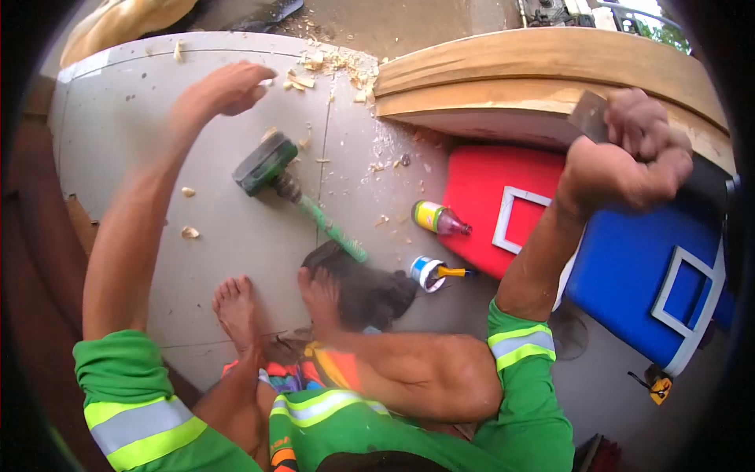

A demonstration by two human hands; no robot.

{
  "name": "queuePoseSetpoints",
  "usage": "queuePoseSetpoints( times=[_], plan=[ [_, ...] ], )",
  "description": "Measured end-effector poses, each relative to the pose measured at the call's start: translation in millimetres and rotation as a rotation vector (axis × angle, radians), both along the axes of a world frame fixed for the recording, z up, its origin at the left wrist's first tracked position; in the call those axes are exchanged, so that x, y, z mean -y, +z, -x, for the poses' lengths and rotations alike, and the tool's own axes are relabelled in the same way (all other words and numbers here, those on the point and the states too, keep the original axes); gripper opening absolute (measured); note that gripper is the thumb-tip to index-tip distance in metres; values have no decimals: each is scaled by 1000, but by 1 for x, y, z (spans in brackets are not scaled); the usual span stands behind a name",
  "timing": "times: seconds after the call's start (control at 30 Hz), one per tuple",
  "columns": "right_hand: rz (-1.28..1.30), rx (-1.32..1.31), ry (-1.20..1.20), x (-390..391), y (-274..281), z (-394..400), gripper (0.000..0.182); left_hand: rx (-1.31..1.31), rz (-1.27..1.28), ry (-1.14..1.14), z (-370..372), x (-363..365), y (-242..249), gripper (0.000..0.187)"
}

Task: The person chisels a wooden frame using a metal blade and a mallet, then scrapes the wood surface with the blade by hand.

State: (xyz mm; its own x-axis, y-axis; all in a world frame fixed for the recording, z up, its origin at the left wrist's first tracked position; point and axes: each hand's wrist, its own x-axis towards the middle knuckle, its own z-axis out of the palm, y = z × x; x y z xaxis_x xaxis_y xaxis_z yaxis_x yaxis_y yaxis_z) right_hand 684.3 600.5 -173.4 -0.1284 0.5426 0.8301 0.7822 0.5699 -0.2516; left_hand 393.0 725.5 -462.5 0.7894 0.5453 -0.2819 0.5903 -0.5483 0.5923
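My left hand (237, 88) is raised over the tiled floor at the upper left, its fingers curled, with a small pale bit by the fingertips that I cannot make out. At the right, my right hand (629, 161) is closed round a flat metal blade (590, 116), beside the curved wooden piece (503, 59). Between my arms a mallet (267, 163) with a black head and green handle lies on the floor. Wood shavings (314, 67) are scattered near the left end of the wooden piece.
Red (487, 189) and blue (621, 267) containers stand under the wooden piece at the right. Nearby are a bottle (439, 218), a small tub (427, 273) with a yellow-handled tool, a dark cloth (370, 291) by my foot, and a yellow tape measure (661, 389).
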Motion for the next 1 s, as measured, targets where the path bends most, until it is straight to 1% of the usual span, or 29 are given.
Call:
queuePoseSetpoints(
  times=[0.03, 0.1, 0.13, 0.17, 0.23, 0.27, 0.3, 0.37, 0.4, 0.5, 0.53, 0.63, 0.67, 0.77, 0.8, 0.9, 0.93, 1.0],
  plan=[
    [39, -24, 26, 2, 10, -3, 41, -16, -12, 21, 7, -4, -12, 46],
    [-174, 315, -261, -10, -28, -16, 41, -58, -31, 53, 17, -2, -28, 46],
    [-3, -1, -193, -7, -29, -1, 42, -116, 37, 45, 18, -4, -21, 46],
    [-29, 8, -205, -6, -21, 10, 42, -70, 12, 70, 21, -8, -22, 46],
    [-5, -119, -17, -3, 8, 12, 42, 25, -3, 98, 19, 2, -26, 46],
    [49, -194, 24, -1, 9, 10, 40, -11, 82, 96, 14, 1, -21, 45],
    [100, -273, 63, 1, 10, 9, 39, 7, 67, 78, 12, 3, -23, 45],
    [11, -161, -199, -10, -26, 5, 37, 53, 23, 50, 7, 4, -26, 44],
    [32, -169, -178, -6, -28, 8, 39, 62, 12, 74, 8, -4, -23, 44],
    [56, -225, -142, -2, -25, -8, 41, 74, 52, 91, -1, 6, -22, 43],
    [82, -193, -95, 2, -24, -12, 39, 67, 64, 94, -1, 8, -16, 43],
    [89, -267, -102, 8, -19, -8, 33, 80, 74, 106, -1, 10, -12, 42],
    [144, -264, -113, 15, -12, -11, 30, 91, 74, 111, -1, 10, -14, 42],
    [132, -395, -62, 15, -3, -16, 33, 163, 122, 105, -3, 5, -24, 42],
    [168, -341, -51, 13, -1, -18, 43, 153, 143, 111, -6, 6, -18, 42],
    [138, -377, 169, 8, 8, -12, 54, 131, 194, 142, -12, 6, -8, 43],
    [202, -396, 212, 10, 22, -11, 59, 136, 204, 157, -14, 5, -9, 43],
    [173, -335, 274, 25, 43, 7, 60, 135, 208, 170, -16, 5, -9, 43]
  ],
)
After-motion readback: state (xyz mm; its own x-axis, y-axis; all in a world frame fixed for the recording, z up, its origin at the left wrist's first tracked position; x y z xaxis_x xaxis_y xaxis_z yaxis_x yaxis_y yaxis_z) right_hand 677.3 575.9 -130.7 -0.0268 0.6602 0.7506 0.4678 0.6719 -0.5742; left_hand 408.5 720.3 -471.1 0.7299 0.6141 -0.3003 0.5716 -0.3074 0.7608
